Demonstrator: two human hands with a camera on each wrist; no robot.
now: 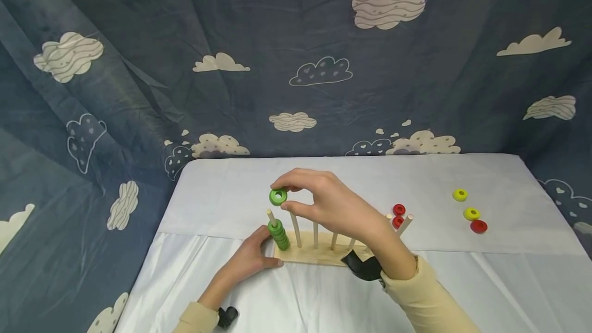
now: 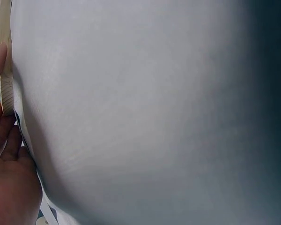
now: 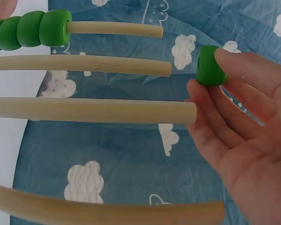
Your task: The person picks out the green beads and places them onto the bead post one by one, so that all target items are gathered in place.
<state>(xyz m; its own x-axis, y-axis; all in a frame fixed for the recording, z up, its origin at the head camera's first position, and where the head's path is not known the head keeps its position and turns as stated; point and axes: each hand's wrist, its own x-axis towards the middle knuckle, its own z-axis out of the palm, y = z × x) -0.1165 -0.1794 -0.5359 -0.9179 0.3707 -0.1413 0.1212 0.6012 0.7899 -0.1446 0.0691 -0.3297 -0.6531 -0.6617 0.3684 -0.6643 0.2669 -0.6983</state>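
A wooden peg stand with a row of upright pegs sits on the white cloth. On its leftmost peg several green rings are stacked, with the peg's tip bare above them. My left hand grips the left end of the base, thumb at the front edge and fingers round the far side. Between thumb and fingertips, my right hand pinches another green ring. That ring is held above the peg tops, close to the first two pegs. My right forearm hides part of the stand's right end.
Two red rings lie behind the stand's right end. Farther right are two yellow rings and a red one. A dark cloth curtain with clouds hangs behind the table. Black straps are on both wrists.
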